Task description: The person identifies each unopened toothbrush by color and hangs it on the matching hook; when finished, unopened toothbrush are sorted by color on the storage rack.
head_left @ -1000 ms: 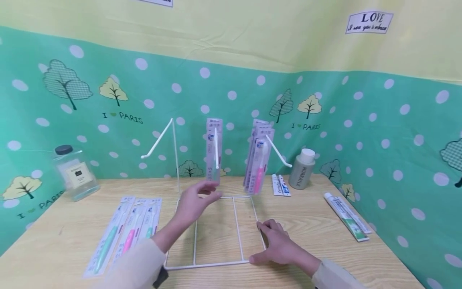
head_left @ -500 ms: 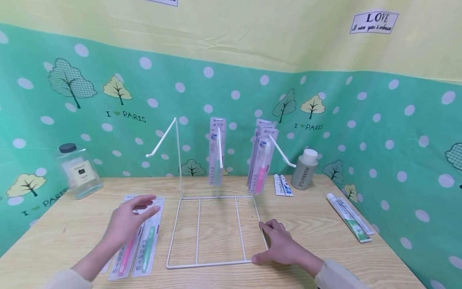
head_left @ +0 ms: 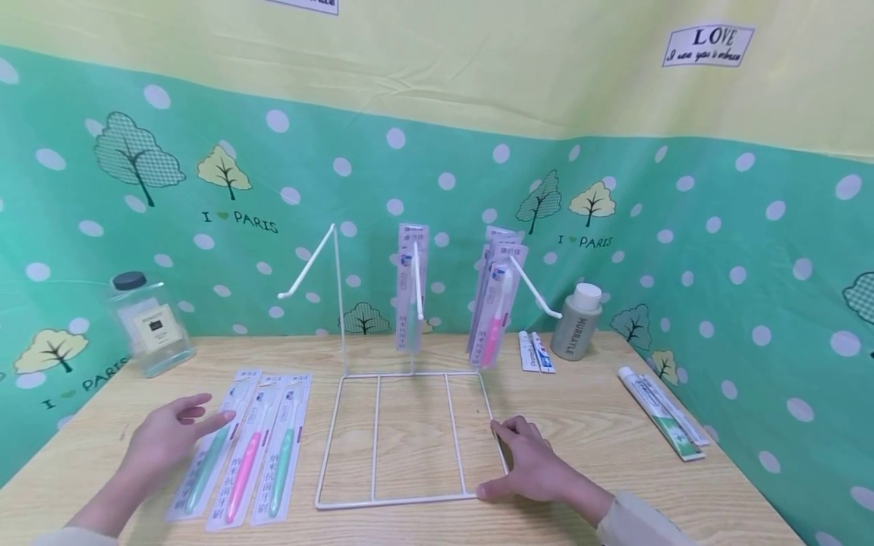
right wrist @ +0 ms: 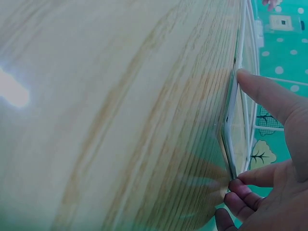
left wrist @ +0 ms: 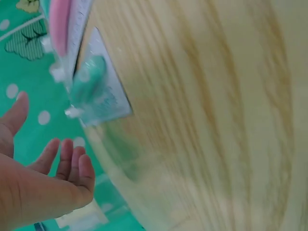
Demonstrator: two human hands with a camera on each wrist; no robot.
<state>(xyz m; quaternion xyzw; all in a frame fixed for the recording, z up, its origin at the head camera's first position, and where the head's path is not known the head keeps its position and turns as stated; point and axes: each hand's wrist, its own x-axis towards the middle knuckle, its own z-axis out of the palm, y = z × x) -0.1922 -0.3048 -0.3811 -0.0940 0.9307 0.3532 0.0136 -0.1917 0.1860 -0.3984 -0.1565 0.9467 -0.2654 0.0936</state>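
Observation:
A white wire display rack (head_left: 392,499) stands on the table with three hooks. Its left hook (head_left: 307,262) is bare. My right hand (head_left: 532,464) holds the front right corner of its base, thumb on the front wire and fingertips on the side wire. Toothbrush packs hang on the middle hook (head_left: 410,296) and on the right hook (head_left: 532,288). Three packs lie at left: a green toothbrush (head_left: 205,470), a pink toothbrush (head_left: 242,470) and another green toothbrush (head_left: 280,466). My left hand (head_left: 164,440), holding nothing, is over the leftmost pack; in the left wrist view its fingers are loosely bent.
A glass bottle with a black cap (head_left: 153,326) stands back left. Behind the rack at right are a grey bottle (head_left: 576,322) and two small toothpaste tubes (head_left: 536,353). A larger toothpaste tube and its box (head_left: 662,413) lie far right. A patterned curtain (head_left: 437,167) backs the table.
My left hand has moved from in front of the middle hook leftward and down to the leftmost lying pack, uncovering the other packs. The right hand stays on the rack's corner.

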